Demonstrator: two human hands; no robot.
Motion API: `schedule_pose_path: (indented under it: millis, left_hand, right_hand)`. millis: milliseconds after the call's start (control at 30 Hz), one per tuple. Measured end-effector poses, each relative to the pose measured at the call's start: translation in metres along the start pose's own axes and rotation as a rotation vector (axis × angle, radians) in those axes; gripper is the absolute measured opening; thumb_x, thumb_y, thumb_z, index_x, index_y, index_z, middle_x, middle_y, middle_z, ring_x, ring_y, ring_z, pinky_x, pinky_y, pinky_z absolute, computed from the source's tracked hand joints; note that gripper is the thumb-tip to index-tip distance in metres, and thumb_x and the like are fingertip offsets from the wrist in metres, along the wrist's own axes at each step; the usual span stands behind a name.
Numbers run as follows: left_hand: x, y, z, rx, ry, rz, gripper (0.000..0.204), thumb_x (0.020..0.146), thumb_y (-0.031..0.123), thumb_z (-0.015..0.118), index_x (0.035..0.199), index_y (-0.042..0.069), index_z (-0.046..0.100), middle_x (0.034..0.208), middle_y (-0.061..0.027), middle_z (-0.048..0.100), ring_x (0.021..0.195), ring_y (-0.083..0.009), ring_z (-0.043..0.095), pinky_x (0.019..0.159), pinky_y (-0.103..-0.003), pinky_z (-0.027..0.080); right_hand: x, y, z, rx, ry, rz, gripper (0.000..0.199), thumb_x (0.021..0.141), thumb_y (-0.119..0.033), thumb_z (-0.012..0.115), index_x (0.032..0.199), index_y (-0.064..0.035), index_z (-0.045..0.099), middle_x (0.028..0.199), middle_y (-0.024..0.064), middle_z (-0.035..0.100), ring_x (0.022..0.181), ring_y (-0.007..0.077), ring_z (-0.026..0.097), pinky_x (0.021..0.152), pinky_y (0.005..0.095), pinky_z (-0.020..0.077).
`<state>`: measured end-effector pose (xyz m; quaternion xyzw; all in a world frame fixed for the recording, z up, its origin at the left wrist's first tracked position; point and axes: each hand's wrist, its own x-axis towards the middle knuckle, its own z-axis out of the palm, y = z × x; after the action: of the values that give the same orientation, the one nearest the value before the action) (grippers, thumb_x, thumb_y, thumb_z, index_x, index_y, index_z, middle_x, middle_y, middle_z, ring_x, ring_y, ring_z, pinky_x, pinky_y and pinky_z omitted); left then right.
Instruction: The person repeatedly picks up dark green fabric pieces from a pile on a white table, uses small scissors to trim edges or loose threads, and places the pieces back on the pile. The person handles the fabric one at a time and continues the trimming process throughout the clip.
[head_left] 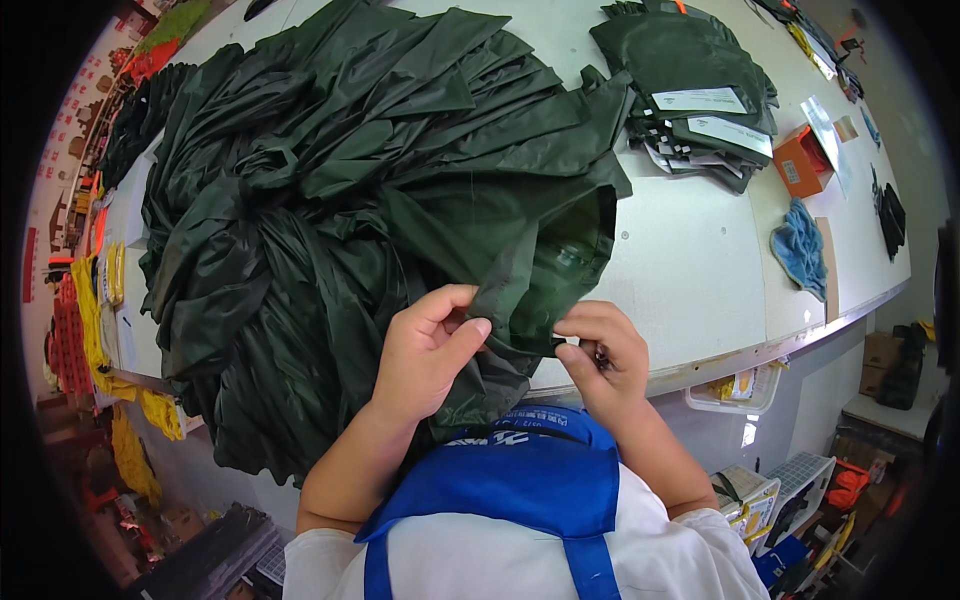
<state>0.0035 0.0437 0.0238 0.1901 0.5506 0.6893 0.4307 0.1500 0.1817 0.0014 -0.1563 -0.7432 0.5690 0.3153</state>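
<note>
A large heap of dark green, slightly shiny garments spreads over the left and middle of the table and hangs down its front edge. One tube-like open end of green fabric lies in front of me, its hemmed mouth facing right. My left hand pinches the near edge of this opening between thumb and fingers. Just to the right, my right hand is closed at the hem's lower corner, thumb against fingers. Something small and black shows among the right fingers; its kind is hard to make out.
A stack of folded dark green garments with white labels sits at the back right. Farther right are an orange box and a blue cloth. White baskets stand below the table's front edge. Yellow and red items hang at left.
</note>
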Motion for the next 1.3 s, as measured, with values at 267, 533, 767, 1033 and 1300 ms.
schedule_pose_path:
  millis: [267, 533, 767, 1033, 1300]
  left_hand:
    - [-0.007, 0.011, 0.018, 0.127, 0.073, 0.122, 0.035, 0.084, -0.008, 0.049, 0.118, -0.002, 0.054, 0.098, -0.0055, 0.057, 0.087, -0.0091, 0.054, 0.079, -0.023, 0.045]
    - [-0.009, 0.019, 0.015, 1.006, 0.000, 0.534, 0.041, 0.067, -0.012, 0.055, 0.103, 0.004, 0.064, 0.083, -0.0084, 0.051, 0.066, -0.0206, 0.053, 0.060, -0.027, 0.045]
    - [-0.009, 0.015, 0.016, 1.066, 0.115, 0.671, 0.023, 0.067, -0.006, 0.067, 0.088, 0.003, 0.062, 0.081, -0.0084, 0.052, 0.064, -0.0213, 0.054, 0.054, -0.029, 0.045]
    - [-0.009, 0.014, 0.016, 1.045, 0.182, 0.641, 0.017, 0.068, -0.003, 0.073, 0.078, 0.005, 0.062, 0.076, -0.0066, 0.055, 0.062, -0.0182, 0.053, 0.052, -0.026, 0.042]
    - [-0.008, 0.013, 0.015, 1.049, 0.206, 0.649, 0.017, 0.067, -0.003, 0.073, 0.077, 0.005, 0.062, 0.075, -0.0069, 0.054, 0.063, -0.0187, 0.053, 0.052, -0.027, 0.042]
  right_hand:
    - [0.004, -0.010, -0.007, 0.023, 0.042, 0.096, 0.053, 0.073, 0.004, 0.067, 0.120, -0.0052, 0.045, 0.079, 0.0042, 0.059, 0.055, 0.0050, 0.036, 0.050, 0.0194, 0.0311]
    - [0.046, -0.033, -0.048, -0.457, -0.272, 0.098, 0.028, 0.076, -0.018, 0.073, 0.094, -0.0019, 0.058, 0.081, 0.0103, 0.059, 0.070, 0.0230, 0.061, 0.064, 0.0303, 0.0521]
    - [0.053, -0.027, -0.059, -0.532, -0.336, 0.054, 0.027, 0.068, -0.016, 0.078, 0.083, -0.0011, 0.063, 0.078, 0.0100, 0.061, 0.067, 0.0219, 0.063, 0.058, 0.0290, 0.0541]
    - [0.047, -0.014, -0.054, -0.597, -0.342, -0.097, 0.026, 0.065, -0.020, 0.079, 0.082, -0.0058, 0.065, 0.072, 0.0049, 0.061, 0.062, 0.0203, 0.059, 0.058, 0.0315, 0.0435]
    - [0.032, 0.000, -0.044, -0.545, -0.280, -0.088, 0.025, 0.064, -0.020, 0.078, 0.081, -0.0058, 0.066, 0.072, 0.0047, 0.062, 0.064, 0.0218, 0.058, 0.061, 0.0327, 0.0435]
